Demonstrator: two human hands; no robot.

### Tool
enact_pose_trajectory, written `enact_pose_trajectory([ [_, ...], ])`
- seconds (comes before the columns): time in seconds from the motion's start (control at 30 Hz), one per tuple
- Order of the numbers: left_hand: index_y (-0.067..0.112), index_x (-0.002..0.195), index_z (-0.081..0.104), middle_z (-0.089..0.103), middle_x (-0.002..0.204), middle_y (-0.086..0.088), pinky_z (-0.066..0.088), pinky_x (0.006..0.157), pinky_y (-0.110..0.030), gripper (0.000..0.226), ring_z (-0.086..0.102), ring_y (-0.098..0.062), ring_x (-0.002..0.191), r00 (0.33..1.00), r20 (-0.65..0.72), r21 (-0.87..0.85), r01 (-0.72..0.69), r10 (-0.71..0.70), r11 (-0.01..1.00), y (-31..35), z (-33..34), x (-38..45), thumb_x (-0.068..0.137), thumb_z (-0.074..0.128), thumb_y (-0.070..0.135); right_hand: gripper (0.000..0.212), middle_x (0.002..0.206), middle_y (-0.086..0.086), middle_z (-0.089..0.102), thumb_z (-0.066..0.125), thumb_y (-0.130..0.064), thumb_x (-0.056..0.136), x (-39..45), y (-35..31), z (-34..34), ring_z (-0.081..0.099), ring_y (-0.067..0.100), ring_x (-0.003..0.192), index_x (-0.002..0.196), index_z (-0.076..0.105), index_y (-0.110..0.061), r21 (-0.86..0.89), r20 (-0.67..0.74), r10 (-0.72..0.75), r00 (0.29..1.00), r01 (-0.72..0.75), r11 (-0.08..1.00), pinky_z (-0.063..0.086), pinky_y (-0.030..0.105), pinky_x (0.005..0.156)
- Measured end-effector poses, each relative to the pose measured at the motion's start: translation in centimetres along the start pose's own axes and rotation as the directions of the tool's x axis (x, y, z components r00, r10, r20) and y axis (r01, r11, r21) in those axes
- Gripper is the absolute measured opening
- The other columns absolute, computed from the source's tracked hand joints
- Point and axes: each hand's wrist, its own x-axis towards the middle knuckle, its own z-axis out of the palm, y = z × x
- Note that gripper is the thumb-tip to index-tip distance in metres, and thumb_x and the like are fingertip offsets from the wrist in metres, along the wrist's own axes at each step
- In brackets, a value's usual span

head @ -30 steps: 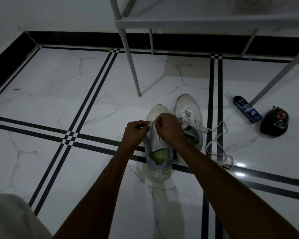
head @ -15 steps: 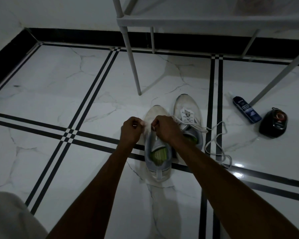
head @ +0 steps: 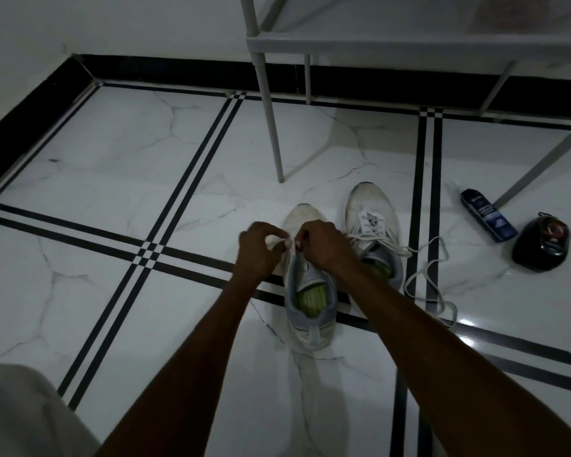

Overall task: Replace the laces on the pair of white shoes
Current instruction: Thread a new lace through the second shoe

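Observation:
Two white shoes stand side by side on the tiled floor, toes pointing away from me. Over the lacing area of the left shoe (head: 310, 305), my left hand (head: 259, 250) and my right hand (head: 322, 247) each pinch a short white lace (head: 282, 241) stretched between them. The left shoe's tongue and green insole show below the hands. On the right shoe (head: 373, 212) only the front is laced, and its long white lace (head: 426, 275) trails loose across the floor to the right.
A white metal rack leg (head: 271, 127) stands just beyond the shoes, with the shelf above. A blue bottle (head: 487, 215) lies on the floor at right beside a black round object (head: 541, 242). A black skirting runs along the walls.
Both hands shifted slightly toward the left shoe's toe, and the left hand has drawn a little to the left, pulling the lace between them.

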Motion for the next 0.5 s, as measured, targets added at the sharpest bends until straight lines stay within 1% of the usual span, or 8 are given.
enact_pose_trajectory([
  [0.1,0.023,0.083,0.075,0.073,0.094,0.003,0.055,0.086,-0.039,0.002,0.067,-0.018,0.094,0.991,0.028,0.031,0.130,-0.131,0.991,-0.1,0.3,-0.4,0.083,0.075,0.021,0.016,0.106,0.008,0.072,0.062,-0.012,0.090,-0.3,-0.1,-0.1,0.065,0.026,0.100,0.100,0.073,-0.012,-0.002,-0.009,0.002,1.000,-0.002,1.000,0.051,0.033,0.082],
  [0.17,0.023,0.089,0.074,0.073,0.095,0.004,0.056,0.086,-0.040,0.013,0.069,-0.019,0.093,0.970,-0.096,0.046,0.228,-0.223,0.973,-0.8,-1.1,-0.2,0.080,0.065,0.023,0.017,0.105,0.008,0.072,0.059,-0.013,0.091,-0.6,0.1,-0.3,0.065,0.025,0.100,0.100,0.073,-0.012,0.011,0.000,0.012,1.000,-0.012,1.000,0.051,0.033,0.082],
  [0.2,0.019,0.094,0.074,0.074,0.097,-0.001,0.055,0.086,-0.038,0.017,0.069,-0.022,0.095,0.923,-0.229,0.021,0.322,-0.309,0.946,-1.1,-2.6,0.2,0.082,0.063,0.023,0.017,0.104,0.008,0.071,0.058,-0.012,0.092,-0.7,0.2,-0.5,0.065,0.025,0.098,0.100,0.073,-0.012,0.015,0.005,0.019,1.000,-0.019,1.000,0.051,0.033,0.081],
  [0.3,0.009,0.108,0.071,0.072,0.108,-0.012,0.048,0.087,-0.041,0.020,0.064,-0.034,0.109,0.615,-0.641,0.044,0.627,-0.460,0.777,-1.8,-7.4,1.0,0.093,0.063,0.020,0.017,0.099,0.007,0.072,0.057,-0.013,0.092,-0.8,0.5,-1.0,0.066,0.024,0.093,0.095,0.073,-0.013,0.034,0.018,0.033,0.999,-0.033,0.999,0.054,0.035,0.081],
  [0.33,0.009,0.113,0.070,0.070,0.113,-0.013,0.046,0.089,-0.041,0.023,0.061,-0.036,0.113,0.592,-0.678,0.091,0.656,-0.436,0.749,-1.9,-8.0,1.0,0.092,0.066,0.019,0.016,0.099,0.007,0.073,0.057,-0.012,0.091,-0.7,0.5,-1.1,0.067,0.024,0.093,0.094,0.073,-0.014,0.046,0.026,0.030,0.999,-0.031,0.998,0.055,0.037,0.083],
  [0.4,0.012,0.124,0.063,0.064,0.124,-0.015,0.043,0.095,-0.044,0.039,0.053,-0.038,0.120,0.741,-0.586,0.206,0.527,-0.328,0.825,-1.5,-7.2,0.6,0.087,0.073,0.019,0.016,0.099,0.008,0.073,0.058,-0.010,0.089,-0.5,0.2,-1.0,0.067,0.024,0.094,0.093,0.074,-0.013,0.064,0.045,0.026,0.999,-0.029,0.998,0.055,0.038,0.086],
  [0.47,0.018,0.130,0.058,0.059,0.130,-0.011,0.037,0.100,-0.044,0.051,0.049,-0.037,0.125,0.929,-0.339,0.257,0.243,-0.148,0.935,-1.6,-4.2,0.1,0.083,0.075,0.028,0.016,0.100,0.008,0.073,0.060,-0.009,0.088,-0.3,-0.1,-0.8,0.067,0.025,0.096,0.092,0.075,-0.013,0.080,0.049,0.019,0.999,-0.023,0.996,0.054,0.039,0.087],
  [0.5,0.022,0.128,0.060,0.060,0.129,-0.007,0.035,0.099,-0.040,0.049,0.051,-0.034,0.123,0.976,-0.204,0.256,0.129,-0.077,0.958,-1.5,-2.7,0.0,0.083,0.073,0.036,0.016,0.102,0.009,0.073,0.060,-0.009,0.088,-0.2,-0.3,-0.7,0.067,0.026,0.098,0.092,0.075,-0.013,0.080,0.052,0.014,0.999,-0.018,0.997,0.054,0.039,0.088],
])
